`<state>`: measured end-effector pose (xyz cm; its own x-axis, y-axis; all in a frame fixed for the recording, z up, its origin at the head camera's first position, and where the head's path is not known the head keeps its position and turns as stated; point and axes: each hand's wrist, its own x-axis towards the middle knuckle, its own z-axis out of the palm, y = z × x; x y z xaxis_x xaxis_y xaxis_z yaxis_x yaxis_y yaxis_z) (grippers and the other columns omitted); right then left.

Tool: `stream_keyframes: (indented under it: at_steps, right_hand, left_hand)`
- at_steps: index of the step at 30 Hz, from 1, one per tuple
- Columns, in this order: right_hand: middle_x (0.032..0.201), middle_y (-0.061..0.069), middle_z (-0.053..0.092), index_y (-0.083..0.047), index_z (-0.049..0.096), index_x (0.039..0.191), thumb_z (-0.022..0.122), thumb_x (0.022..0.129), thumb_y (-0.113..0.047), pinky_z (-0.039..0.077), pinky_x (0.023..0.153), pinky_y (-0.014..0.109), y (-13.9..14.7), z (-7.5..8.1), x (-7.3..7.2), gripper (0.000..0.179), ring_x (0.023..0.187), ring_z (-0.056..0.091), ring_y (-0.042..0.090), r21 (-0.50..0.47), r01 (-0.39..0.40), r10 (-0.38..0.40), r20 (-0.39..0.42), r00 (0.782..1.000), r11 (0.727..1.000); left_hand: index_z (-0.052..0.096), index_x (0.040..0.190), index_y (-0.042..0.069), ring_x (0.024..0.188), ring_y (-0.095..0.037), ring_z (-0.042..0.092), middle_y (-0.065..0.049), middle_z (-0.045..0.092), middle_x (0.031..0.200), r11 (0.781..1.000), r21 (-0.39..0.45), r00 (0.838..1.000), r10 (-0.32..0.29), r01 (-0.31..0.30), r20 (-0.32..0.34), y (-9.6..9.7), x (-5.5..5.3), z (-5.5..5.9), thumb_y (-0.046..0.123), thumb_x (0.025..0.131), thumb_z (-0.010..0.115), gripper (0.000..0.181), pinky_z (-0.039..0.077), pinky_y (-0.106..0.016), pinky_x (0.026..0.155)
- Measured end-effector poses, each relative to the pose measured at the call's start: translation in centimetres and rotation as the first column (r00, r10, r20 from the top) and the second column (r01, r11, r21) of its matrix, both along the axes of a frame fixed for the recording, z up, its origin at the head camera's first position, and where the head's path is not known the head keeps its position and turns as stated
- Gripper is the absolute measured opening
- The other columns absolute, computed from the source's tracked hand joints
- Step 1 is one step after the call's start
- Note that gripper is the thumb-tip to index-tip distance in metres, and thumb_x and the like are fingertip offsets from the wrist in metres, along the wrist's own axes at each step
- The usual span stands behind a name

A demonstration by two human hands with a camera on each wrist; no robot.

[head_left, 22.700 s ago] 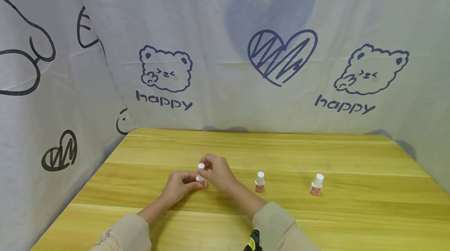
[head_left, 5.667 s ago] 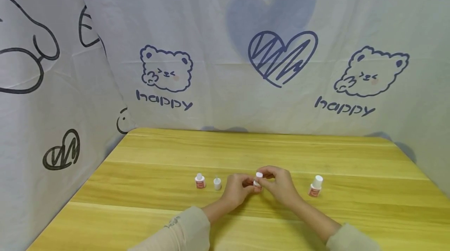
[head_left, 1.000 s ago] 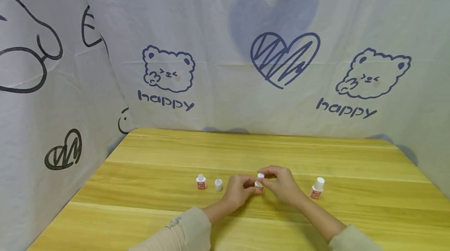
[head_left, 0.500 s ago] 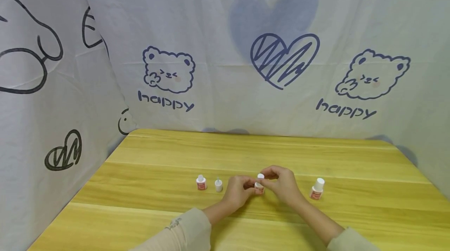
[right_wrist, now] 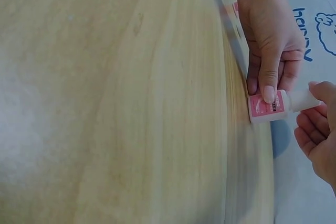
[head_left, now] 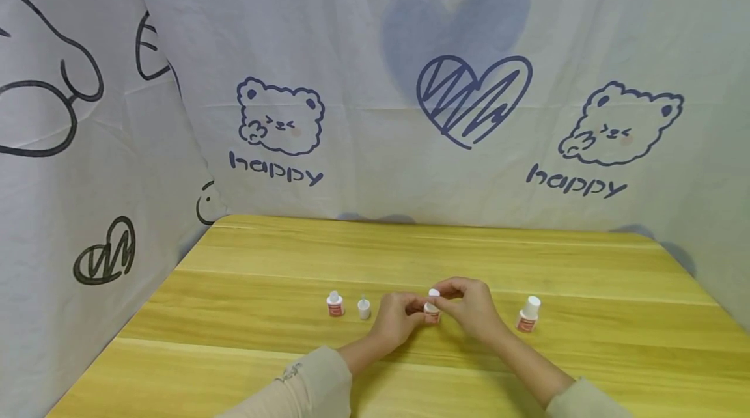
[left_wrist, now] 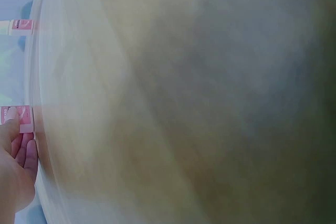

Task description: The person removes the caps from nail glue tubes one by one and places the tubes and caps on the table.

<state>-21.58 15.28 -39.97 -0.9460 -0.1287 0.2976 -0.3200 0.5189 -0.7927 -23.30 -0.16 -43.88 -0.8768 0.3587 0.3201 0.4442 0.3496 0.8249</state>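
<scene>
In the head view my left hand [head_left: 395, 323] grips the body of the middle small white bottle [head_left: 432, 315], which has a pink-red label and stands on the table. My right hand [head_left: 469, 307] pinches its white cap [head_left: 434, 293] between thumb and fingers. The right wrist view shows the cap [right_wrist: 303, 99] on the bottle's neck and the left thumb pressed on the label. To the left, an uncapped bottle [head_left: 335, 307] shows its pale nozzle. Beside it a loose white cap [head_left: 364, 309] stands with a thin stem pointing up.
A capped bottle [head_left: 528, 315] of the same kind stands to the right of my right hand. The wood-grain table [head_left: 281, 249] ends at the back against a white curtain [head_left: 363, 164] with blue drawings; another curtain side hangs at the left.
Since the oldest frame, the left bottle's cap has come off and sits beside it, and both hands have moved right to the middle bottle. Over the last second the hands barely moved.
</scene>
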Motion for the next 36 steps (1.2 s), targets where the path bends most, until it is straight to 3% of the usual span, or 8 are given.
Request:
stream_keyframes:
  at_steps: [18,28,36]
  right_hand:
    - [0.095,0.019,0.069,0.008,0.067,0.096,0.066,0.084,-0.003,0.055,0.073,0.028,0.8,0.4,-0.3,0.017,0.085,0.066,0.029,0.075,-0.163,0.166,-0.045,0.985,0.984]
    - [0.088,0.013,0.070,0.002,0.068,0.093,0.075,0.076,-0.006,0.052,0.072,0.017,-0.1,-0.4,0.0,0.019,0.083,0.066,0.021,-0.072,0.007,-0.008,-0.007,1.000,0.997]
    - [0.083,0.009,0.070,-0.001,0.068,0.086,0.076,0.075,-0.008,0.051,0.070,0.016,-0.4,-0.1,0.2,0.015,0.080,0.065,0.016,-0.072,0.039,-0.038,0.002,0.999,0.997]
  left_hand:
    - [0.072,0.086,-0.001,0.077,-0.015,0.069,-0.011,0.073,0.085,1.000,-0.017,1.000,0.011,-0.011,-0.002,0.0,0.0,0.1,0.010,0.076,0.074,0.015,0.050,-0.011,0.064]
    - [0.072,0.087,-0.001,0.077,-0.017,0.070,-0.012,0.073,0.085,1.000,0.000,1.000,-0.001,0.001,0.005,-0.1,0.1,0.1,0.008,0.076,0.073,0.015,0.050,-0.010,0.065]
    - [0.072,0.088,-0.002,0.077,-0.018,0.070,-0.012,0.073,0.086,1.000,0.010,1.000,-0.005,0.005,0.003,-0.1,0.0,0.0,0.008,0.076,0.073,0.015,0.050,-0.010,0.065]
